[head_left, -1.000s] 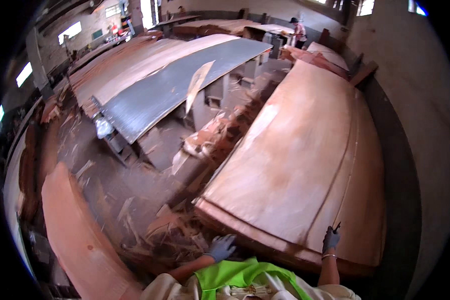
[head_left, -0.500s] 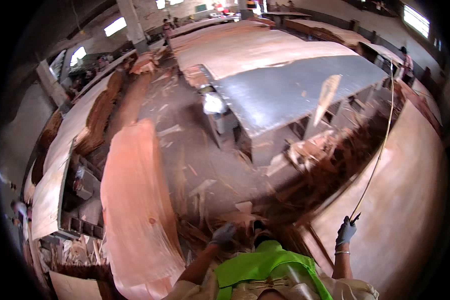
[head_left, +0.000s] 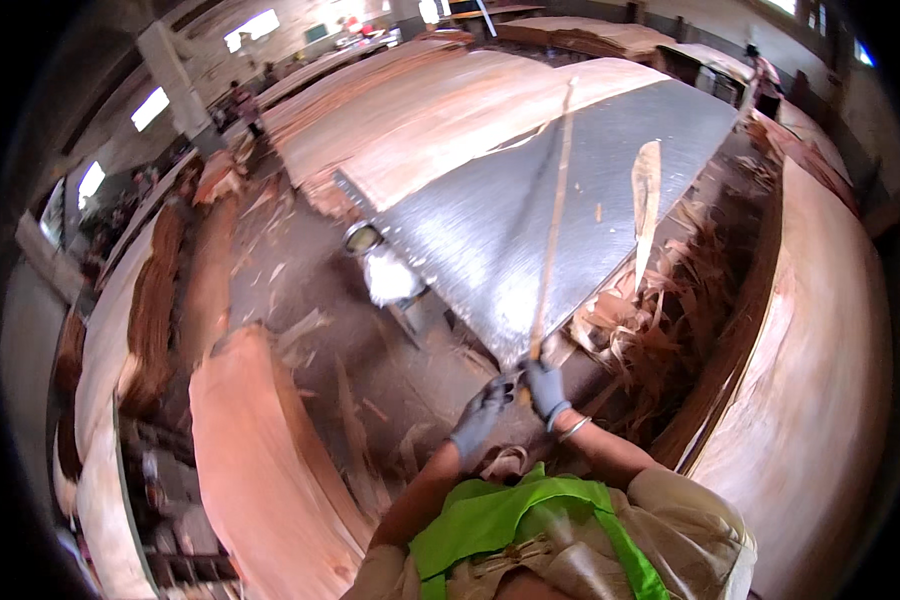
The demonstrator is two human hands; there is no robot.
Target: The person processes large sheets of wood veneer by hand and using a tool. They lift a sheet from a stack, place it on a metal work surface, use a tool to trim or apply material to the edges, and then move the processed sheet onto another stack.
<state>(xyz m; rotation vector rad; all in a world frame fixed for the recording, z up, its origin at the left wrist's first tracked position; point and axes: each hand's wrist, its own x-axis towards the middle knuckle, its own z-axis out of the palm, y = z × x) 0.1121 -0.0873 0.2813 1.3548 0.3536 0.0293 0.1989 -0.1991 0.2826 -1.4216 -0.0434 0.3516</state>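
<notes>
My right hand (head_left: pixel 543 388), in a grey glove with a bangle at the wrist, is closed round the near end of a long thin wooden stick (head_left: pixel 556 210). The stick reaches away from me over a shiny metal-topped table (head_left: pixel 450 225). Close beside it, my gloved left hand (head_left: pixel 483 412) has its fingers bunched with dark fingertips almost against the right hand. Whatever those left fingers may grip is too small to make out. Both hands are just off the table's near corner.
Wood veneer sheets (head_left: pixel 420 100) cover the table's far part. A pointed veneer strip (head_left: pixel 646 195) overhangs its right edge above heaped scraps (head_left: pixel 635 300). Tall veneer stacks stand at right (head_left: pixel 800 350) and left (head_left: pixel 240 430). Another person (head_left: pixel 763 80) is at far right.
My right hand has swung the stick from above the right-hand stack leftward over the metal table. My left hand has risen to meet it. The view has also shifted.
</notes>
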